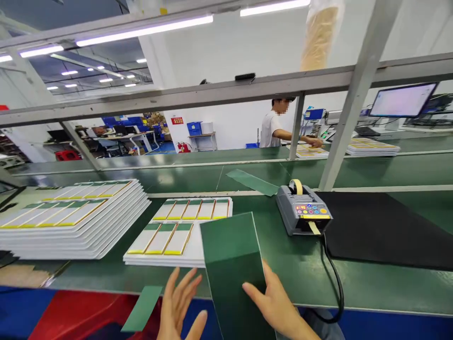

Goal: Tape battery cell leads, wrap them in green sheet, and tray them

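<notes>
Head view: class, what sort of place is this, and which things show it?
Probably a factory workshop or packing line: there is a long green workbench, a tape dispenser and a stack of near-identical white panels.

Glossy green bench (382,288), matt black mat (382,231), smooth dark green panel (230,269).
The bench's top looks hard and smooth, catching soft glare; towards its right end the black mat is flat, dull and rubbery-looking. Across the near edge, the dark green panel has a low, even sheen. Near the left end, the white tray stack (106,236) looks matt, foam or plastic. Beside the mat, the tape dispenser (304,210) is grey moulded plastic. Dull, rough-looking cardboard (24,277) lies at the near left corner.
</notes>
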### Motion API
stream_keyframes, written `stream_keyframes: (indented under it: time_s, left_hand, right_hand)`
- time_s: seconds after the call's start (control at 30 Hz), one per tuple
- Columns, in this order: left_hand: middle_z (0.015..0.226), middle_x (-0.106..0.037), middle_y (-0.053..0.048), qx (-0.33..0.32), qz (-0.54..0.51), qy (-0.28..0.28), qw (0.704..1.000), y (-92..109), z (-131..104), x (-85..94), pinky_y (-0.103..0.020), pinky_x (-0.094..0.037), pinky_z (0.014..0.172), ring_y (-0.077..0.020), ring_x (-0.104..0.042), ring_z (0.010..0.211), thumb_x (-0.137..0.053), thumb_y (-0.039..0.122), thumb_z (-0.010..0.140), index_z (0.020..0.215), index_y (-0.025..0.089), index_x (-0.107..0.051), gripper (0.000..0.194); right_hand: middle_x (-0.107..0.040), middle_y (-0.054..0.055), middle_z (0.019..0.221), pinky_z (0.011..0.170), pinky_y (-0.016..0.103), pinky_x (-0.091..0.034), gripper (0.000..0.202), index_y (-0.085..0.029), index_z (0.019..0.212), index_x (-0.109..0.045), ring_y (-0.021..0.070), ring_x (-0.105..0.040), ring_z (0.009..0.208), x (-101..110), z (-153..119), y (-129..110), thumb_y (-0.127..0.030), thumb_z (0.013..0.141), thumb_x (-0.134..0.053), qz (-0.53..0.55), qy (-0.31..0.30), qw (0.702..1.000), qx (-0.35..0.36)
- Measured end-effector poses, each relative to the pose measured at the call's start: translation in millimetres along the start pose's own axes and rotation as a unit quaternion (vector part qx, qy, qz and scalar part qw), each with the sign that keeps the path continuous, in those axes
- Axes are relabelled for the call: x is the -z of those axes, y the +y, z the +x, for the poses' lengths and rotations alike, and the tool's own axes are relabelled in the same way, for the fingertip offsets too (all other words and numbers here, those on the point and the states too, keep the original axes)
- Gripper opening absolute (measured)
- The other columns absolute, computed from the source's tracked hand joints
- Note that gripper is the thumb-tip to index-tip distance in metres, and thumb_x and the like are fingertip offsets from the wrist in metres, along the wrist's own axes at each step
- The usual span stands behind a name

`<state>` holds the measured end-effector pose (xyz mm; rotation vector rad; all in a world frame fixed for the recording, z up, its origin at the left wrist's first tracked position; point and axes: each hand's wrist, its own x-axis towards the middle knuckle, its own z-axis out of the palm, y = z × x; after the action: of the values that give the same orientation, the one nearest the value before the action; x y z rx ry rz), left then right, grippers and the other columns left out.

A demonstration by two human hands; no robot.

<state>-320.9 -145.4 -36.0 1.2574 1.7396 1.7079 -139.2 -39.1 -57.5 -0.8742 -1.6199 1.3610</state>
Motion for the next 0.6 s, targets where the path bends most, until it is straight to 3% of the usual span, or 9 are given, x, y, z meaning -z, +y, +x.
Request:
stream_keyframes:
  time_s: [0.07,0.1,0.2,0.27,0.33,0.4,0.5,0.57,0.6]
  left_hand:
    - [0.123,-0.060,-0.007,0.053,-0.068,0.009,0.996,4,2,-4.8,-0.040,-0.052,0.090,-0.0236,-0.064,0.103,-0.067,0.040,0.076,0.144,0.037,-0.003,0.094]
    - [0.118,-0.063,-0.008,0.073,-0.072,-0.001,0.995,6,2,-5.7,-0.038,-0.053,0.088,-0.0230,-0.065,0.101,-0.068,0.039,0.075,0.145,0.034,-0.002,0.096]
    - [0.115,-0.066,-0.008,0.115,-0.002,-0.048,0.992,11,-1,-0.3,-0.032,-0.054,0.085,-0.0240,-0.064,0.101,-0.068,0.038,0.075,0.142,0.027,-0.029,0.079]
    - [0.121,-0.063,-0.006,0.116,0.038,-0.082,0.989,16,-4,8.6,-0.029,-0.054,0.083,-0.0259,-0.062,0.106,-0.070,0.037,0.072,0.132,0.027,-0.048,0.065]
    - [0.124,-0.061,-0.003,0.118,0.047,-0.113,0.985,21,-6,18.1,-0.029,-0.054,0.083,-0.0258,-0.061,0.107,-0.071,0.037,0.071,0.125,0.030,-0.056,0.056]
    - [0.120,-0.063,-0.004,0.128,0.052,-0.117,0.983,26,-6,25.9,-0.030,-0.055,0.081,-0.0246,-0.063,0.100,-0.071,0.038,0.071,0.122,0.030,-0.058,0.054]
    - [0.112,-0.063,-0.005,0.114,0.102,-0.024,0.988,29,-2,34.8,-0.033,-0.054,0.081,-0.0230,-0.063,0.093,-0.071,0.042,0.069,0.118,0.029,-0.061,0.051]
    - [0.120,-0.057,-0.006,0.069,0.147,0.043,0.986,26,-1,40.5,-0.035,-0.050,0.088,-0.0246,-0.058,0.102,-0.072,0.041,0.066,0.112,0.028,-0.064,0.049]
    - [0.122,-0.055,-0.006,0.053,0.152,0.042,0.986,24,-1,43.3,-0.035,-0.049,0.090,-0.0254,-0.057,0.105,-0.073,0.040,0.065,0.108,0.027,-0.066,0.046]
  right_hand:
    - [-0.054,0.010,0.131,0.100,0.044,-0.043,0.067,-0.025,0.140,-0.033,0.0264,-0.052,0.119,-9,-20,3,-0.021,0.080,-0.062,-0.070,-0.003,0.997,0.042]
    - [-0.048,0.011,0.136,0.099,0.045,-0.043,0.076,-0.027,0.144,-0.022,0.0263,-0.050,0.121,-11,-26,1,-0.019,0.081,-0.062,-0.100,0.012,0.991,0.090]
    - [-0.027,0.011,0.149,0.104,0.053,-0.034,0.088,-0.032,0.145,-0.008,0.0285,-0.035,0.132,-3,-25,-16,-0.015,0.080,-0.064,-0.200,0.073,0.933,0.290]
    - [-0.035,0.010,0.145,0.108,0.056,-0.025,0.073,-0.030,0.140,-0.029,0.0308,-0.028,0.135,5,-16,-34,-0.019,0.079,-0.067,-0.288,0.014,0.892,0.349]
    - [-0.057,0.009,0.125,0.108,0.054,-0.024,0.051,-0.026,0.125,-0.049,0.0292,-0.039,0.128,10,-6,-50,-0.026,0.079,-0.070,-0.310,-0.084,0.890,0.325]
    - [-0.068,0.004,0.095,0.107,0.049,-0.028,0.026,-0.024,0.103,-0.061,0.0238,-0.056,0.106,6,2,-61,-0.028,0.079,-0.070,-0.254,-0.129,0.918,0.277]
    - [-0.064,-0.002,0.071,0.088,0.035,-0.046,0.007,-0.022,0.078,-0.065,0.0151,-0.060,0.072,-9,6,-67,-0.026,0.080,-0.069,-0.119,-0.119,0.969,0.179]
    - [-0.063,-0.001,0.069,0.068,0.027,-0.049,0.008,-0.021,0.074,-0.067,0.0139,-0.059,0.065,-23,6,-66,-0.026,0.079,-0.069,-0.064,-0.117,0.984,0.121]
    - [-0.063,0.000,0.069,0.062,0.025,-0.047,0.008,-0.021,0.074,-0.069,0.0141,-0.059,0.065,-29,5,-65,-0.027,0.079,-0.069,-0.053,-0.121,0.986,0.105]
